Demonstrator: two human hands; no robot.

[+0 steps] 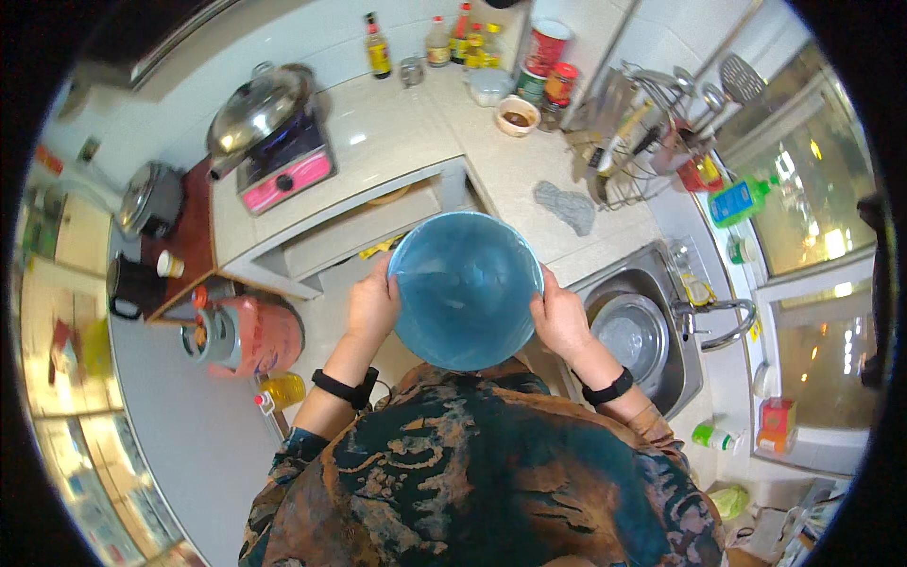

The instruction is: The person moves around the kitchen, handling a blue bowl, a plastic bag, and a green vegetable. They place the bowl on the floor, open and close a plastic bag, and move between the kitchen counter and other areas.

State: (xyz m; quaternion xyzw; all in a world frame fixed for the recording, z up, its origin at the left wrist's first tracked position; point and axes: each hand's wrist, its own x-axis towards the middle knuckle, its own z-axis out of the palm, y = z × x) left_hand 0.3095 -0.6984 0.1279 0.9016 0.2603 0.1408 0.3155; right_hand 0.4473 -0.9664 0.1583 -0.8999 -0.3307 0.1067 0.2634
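Between my two hands is a round blue basin [464, 290], held in front of my body with its inside facing up. My left hand [373, 303] grips its left rim, the thumb over the edge. On the opposite rim my right hand [560, 312] has hold in the same way. Whether the basin has anything in it, such as a little water, I cannot tell. To the right, a metal bowl [629, 337] sits in the stainless steel sink [684, 397], beside a curved faucet [737, 333]. A grey cloth [567, 205] lies on the counter beyond my right hand.
A portable gas stove [287, 181] bears a lidded metal wok [258, 117] at the back left. Sauce bottles [378, 53], a small bowl of brown sauce [516, 118] and a wire utensil rack [631, 170] line the counter. A gas cylinder [262, 337] and an oil bottle [283, 390] stand at left.
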